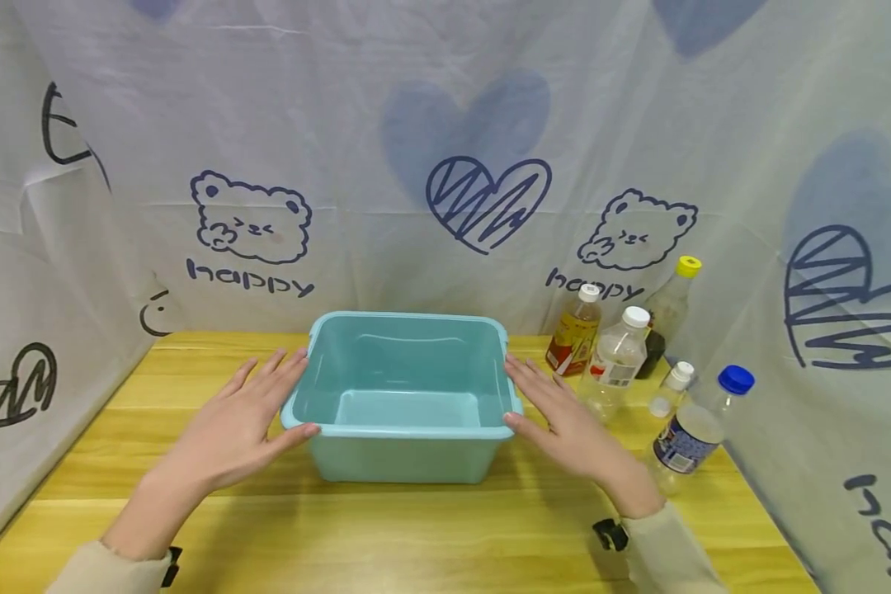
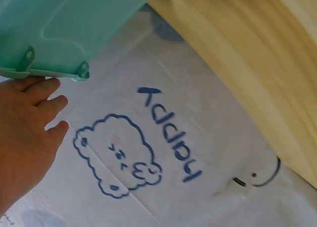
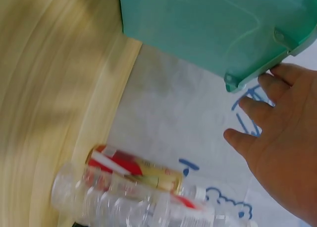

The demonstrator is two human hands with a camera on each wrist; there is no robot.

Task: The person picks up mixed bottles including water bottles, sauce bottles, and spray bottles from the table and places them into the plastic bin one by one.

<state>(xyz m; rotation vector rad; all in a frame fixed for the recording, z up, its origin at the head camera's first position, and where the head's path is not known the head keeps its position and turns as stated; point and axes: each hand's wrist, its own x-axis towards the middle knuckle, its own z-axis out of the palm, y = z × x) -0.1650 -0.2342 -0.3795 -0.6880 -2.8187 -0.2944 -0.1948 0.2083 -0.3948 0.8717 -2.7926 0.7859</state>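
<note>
A teal plastic tub stands on the wooden table, its inside bare. My left hand is at the tub's left rim, fingers straight and spread, thumb along the front left corner. At the opposite rim lies my right hand, likewise with straight fingers and its thumb at the front right corner. In the left wrist view the fingertips of the left hand come right up under the rim. The right wrist view shows the right hand with its fingers against the underside of the tub's edge.
Several bottles stand to the right: a red-and-yellow labelled one, a clear white-capped one, a yellow-capped one, a small white-capped one and a blue-capped one. A printed white cloth hangs behind the wooden table.
</note>
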